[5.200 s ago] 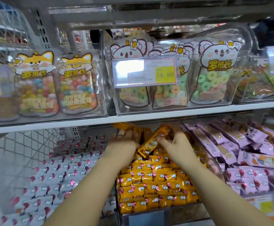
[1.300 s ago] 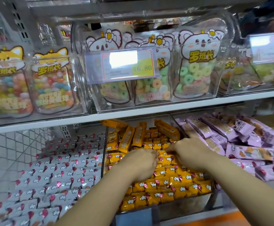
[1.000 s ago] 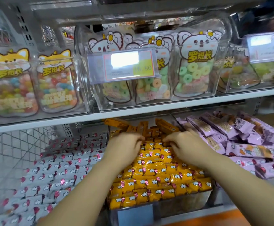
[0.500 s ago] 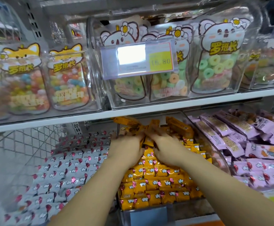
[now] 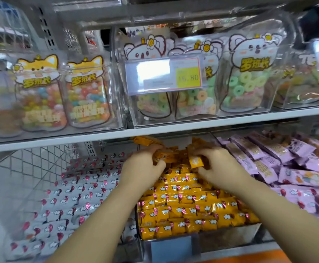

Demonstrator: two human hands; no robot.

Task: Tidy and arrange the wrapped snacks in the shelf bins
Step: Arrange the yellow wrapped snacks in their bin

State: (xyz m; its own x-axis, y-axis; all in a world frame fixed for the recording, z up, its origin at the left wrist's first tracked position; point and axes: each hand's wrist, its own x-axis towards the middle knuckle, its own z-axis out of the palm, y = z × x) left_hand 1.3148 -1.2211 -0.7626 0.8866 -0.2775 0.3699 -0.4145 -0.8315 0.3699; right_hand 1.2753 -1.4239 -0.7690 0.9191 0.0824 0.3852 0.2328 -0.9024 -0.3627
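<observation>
A clear bin (image 5: 228, 235) on the lower shelf holds several orange wrapped snacks (image 5: 185, 204) in neat rows at the front and a loose pile at the back. My left hand (image 5: 141, 168) is deep in the bin and grips orange packets at the back left. My right hand (image 5: 216, 165) pinches one orange packet (image 5: 196, 161) between thumb and fingers, just above the rows. Both forearms reach in from the bottom of the view.
White wrapped snacks (image 5: 69, 202) fill the bin to the left, purple packets (image 5: 280, 162) the bin to the right. The shelf board (image 5: 98, 136) above carries clear bins of candy pouches (image 5: 192, 86) with a price tag (image 5: 164, 74), close over my hands.
Both hands moved from the middle rows to the loose pile at the back of the orange bin. My right hand has lifted one orange packet.
</observation>
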